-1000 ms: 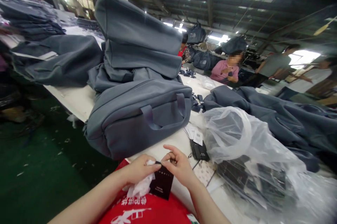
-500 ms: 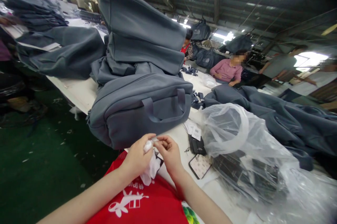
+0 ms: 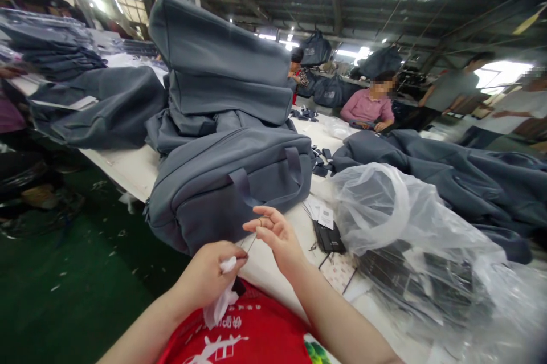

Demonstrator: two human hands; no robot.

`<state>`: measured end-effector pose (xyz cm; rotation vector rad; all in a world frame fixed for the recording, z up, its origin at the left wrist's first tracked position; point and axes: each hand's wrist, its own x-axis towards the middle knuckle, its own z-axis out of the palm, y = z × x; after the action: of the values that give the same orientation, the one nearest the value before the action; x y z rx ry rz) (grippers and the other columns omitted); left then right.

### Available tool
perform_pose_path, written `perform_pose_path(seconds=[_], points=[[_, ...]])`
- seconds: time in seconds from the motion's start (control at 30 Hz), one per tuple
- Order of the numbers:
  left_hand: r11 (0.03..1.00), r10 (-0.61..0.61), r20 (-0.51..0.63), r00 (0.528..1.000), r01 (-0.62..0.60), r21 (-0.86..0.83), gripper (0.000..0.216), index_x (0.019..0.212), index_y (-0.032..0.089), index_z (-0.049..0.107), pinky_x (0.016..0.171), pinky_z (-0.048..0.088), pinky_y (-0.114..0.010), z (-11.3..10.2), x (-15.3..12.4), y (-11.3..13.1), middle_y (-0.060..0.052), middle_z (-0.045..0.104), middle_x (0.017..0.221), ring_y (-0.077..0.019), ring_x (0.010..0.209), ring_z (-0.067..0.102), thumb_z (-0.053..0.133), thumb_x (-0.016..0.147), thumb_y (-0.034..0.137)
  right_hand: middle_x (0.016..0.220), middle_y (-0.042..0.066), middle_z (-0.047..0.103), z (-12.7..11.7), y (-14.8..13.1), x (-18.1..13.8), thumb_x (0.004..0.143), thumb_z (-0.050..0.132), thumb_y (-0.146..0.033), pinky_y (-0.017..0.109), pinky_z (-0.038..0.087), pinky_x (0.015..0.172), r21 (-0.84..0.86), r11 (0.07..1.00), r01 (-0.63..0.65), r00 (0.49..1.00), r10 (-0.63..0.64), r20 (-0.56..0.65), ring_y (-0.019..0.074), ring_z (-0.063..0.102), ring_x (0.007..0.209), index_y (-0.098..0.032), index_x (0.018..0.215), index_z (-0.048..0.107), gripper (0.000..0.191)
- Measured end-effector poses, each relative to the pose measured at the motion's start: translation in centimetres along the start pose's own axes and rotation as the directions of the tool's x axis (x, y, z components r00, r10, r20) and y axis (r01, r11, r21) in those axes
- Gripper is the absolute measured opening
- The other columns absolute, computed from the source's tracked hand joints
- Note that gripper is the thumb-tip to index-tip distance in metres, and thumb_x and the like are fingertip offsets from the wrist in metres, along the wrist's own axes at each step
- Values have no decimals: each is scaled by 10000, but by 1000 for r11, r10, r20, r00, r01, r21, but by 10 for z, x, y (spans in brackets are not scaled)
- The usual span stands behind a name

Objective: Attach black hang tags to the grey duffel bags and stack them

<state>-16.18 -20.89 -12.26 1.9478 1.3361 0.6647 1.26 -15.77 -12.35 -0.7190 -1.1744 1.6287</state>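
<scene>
My left hand is closed round a crumpled white piece, thin like tissue or plastic, that hangs below the fist over the red apron. A small black piece shows beside it, partly hidden. From the left fingertips a thin string runs up to my right hand, where it is caught at the thumb and fingers; the other right fingers are loosely bent. Just beyond both hands lies a blue-grey bag with two strap handles, apart from them.
Black hang tags and a clear plastic bag of dark tags lie on the white table at right. More blue-grey bags are piled behind. A co-worker in pink sits across the table.
My hands have moved apart, the left down and leftward, the right slightly up and rightward. The string now shows stretched between them. The white piece has moved with my left hand.
</scene>
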Motion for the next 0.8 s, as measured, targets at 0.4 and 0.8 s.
perform_pose_path(seconds=[0.4,0.8], points=[[979,-182,-330,926,202,28,273,824,223,717,714,501,-278,-57,-16,-9,-16,731,794,-183,747,667,553,858,438,846,31,729,12,5,29,874,624,-335,231,480,615,-732,397,554,823,-397,408,101,602,582,-194,956,667,170],[961,-148,-526,837,247,123,318,880,226,733,676,530,-275,-118,18,28,-26,751,821,-209,742,690,582,804,495,1218,191,577,3,11,75,878,586,-438,504,470,985,-934,119,337,720,-671,174,318,532,1172,-143,1340,461,563]])
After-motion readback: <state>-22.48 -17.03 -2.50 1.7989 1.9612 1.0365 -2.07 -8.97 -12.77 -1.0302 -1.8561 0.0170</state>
